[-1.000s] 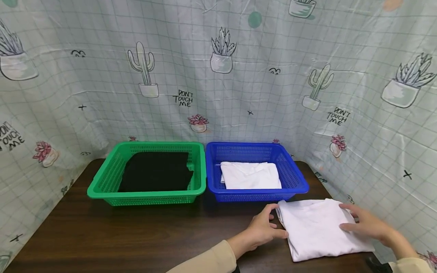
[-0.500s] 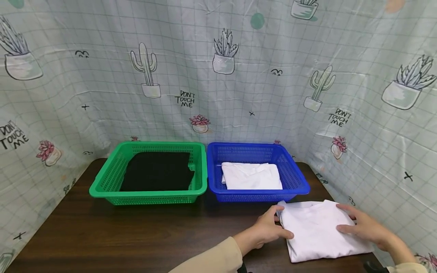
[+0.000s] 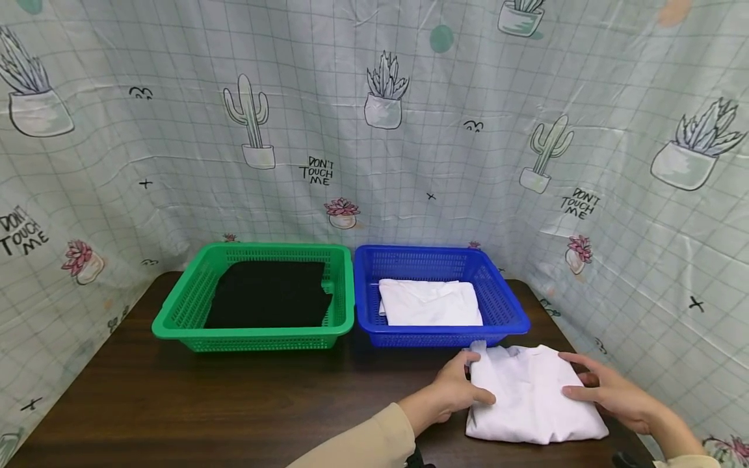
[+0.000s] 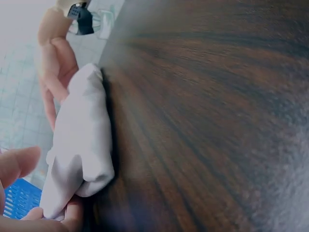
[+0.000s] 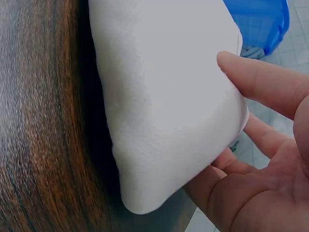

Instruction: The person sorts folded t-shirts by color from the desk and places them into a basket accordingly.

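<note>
A folded white T-shirt (image 3: 526, 390) lies on the table at the right, slightly bunched with creases down its middle. My left hand (image 3: 459, 390) holds its left edge, thumb over the top and index finger at the far corner. In the left wrist view, fingertips (image 4: 73, 212) tuck under the cloth's near end. At the opposite edge my right hand (image 3: 614, 393) grips the T-shirt. The right wrist view has one digit (image 5: 260, 82) over the white cloth (image 5: 164, 87) while other fingers pass beneath it, partly hidden.
Just behind the T-shirt stands a blue basket (image 3: 450, 338) with folded white cloth (image 3: 432, 303) inside. Left of it, a green basket (image 3: 257, 333) holds black cloth (image 3: 269, 296). Both sit on the dark wooden table (image 3: 234, 403), against a patterned curtain (image 3: 281, 117).
The T-shirt's right edge and my right hand have shifted left. The T-shirt has grown narrower and more creased, and my left hand has stayed at its left edge.
</note>
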A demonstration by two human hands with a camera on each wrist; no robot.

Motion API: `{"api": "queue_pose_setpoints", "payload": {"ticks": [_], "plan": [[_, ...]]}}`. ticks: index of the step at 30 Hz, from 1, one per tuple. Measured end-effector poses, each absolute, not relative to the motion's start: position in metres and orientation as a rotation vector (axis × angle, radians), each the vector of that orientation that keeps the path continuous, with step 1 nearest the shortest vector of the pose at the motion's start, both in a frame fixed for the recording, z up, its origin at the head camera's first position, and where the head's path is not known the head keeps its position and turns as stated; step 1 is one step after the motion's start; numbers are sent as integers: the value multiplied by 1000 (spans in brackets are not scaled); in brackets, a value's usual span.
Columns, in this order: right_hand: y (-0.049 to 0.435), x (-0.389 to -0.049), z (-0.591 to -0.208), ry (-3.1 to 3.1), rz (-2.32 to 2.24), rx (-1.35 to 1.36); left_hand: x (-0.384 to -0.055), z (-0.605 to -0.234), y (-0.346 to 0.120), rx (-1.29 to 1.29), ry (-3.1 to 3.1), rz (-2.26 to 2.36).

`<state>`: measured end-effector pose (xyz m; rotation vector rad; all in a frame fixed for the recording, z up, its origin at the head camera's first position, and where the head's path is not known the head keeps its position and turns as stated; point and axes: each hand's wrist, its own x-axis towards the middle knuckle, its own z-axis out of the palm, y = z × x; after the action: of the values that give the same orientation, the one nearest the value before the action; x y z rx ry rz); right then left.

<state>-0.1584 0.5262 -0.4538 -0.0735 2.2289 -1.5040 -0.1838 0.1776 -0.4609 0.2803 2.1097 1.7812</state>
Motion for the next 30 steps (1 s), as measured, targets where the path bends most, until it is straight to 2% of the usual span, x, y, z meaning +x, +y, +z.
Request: {"api": "queue_pose_setpoints", "payload": {"ticks": [10,20,30], "plan": [[510,-148,-432,2549,-1124,-7,-187,-455,173,263,2013,1825],[515,-143,-431,2333,-1236,174,-197,-450,158,319,2031,1628],[526,-147,-442,2117,-1425,-95,-196,-449,158,331,1975,1649]]}}
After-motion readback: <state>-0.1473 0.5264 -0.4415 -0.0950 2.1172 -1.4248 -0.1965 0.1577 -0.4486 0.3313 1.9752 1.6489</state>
